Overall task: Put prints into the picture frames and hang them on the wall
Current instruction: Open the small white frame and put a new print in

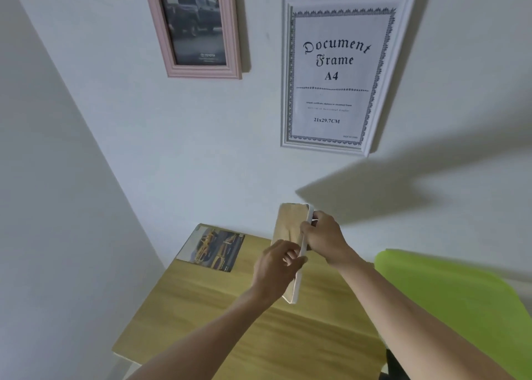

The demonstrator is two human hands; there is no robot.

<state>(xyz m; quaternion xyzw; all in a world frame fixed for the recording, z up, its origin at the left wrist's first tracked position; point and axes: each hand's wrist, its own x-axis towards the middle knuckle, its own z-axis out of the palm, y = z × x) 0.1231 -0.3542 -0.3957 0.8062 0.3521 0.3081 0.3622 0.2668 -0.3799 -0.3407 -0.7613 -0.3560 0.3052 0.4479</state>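
Overhead, two frames [198, 28] hang; both hands [276, 267] hold a third [290, 230].

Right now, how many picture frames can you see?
3. A pink arched frame and a white document frame hang on the wall; both hands hold a small white frame above the table. Others may be out of view.

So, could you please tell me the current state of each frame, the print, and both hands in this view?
pink arched frame: hung on the wall, truck print inside.
white document frame: hung on the wall, stock insert still inside.
small white frame: held in the air above the table, brown back facing the camera.
loose print: lying flat on the table.
left hand: grips the small frame's lower part.
right hand: grips its upper edge.
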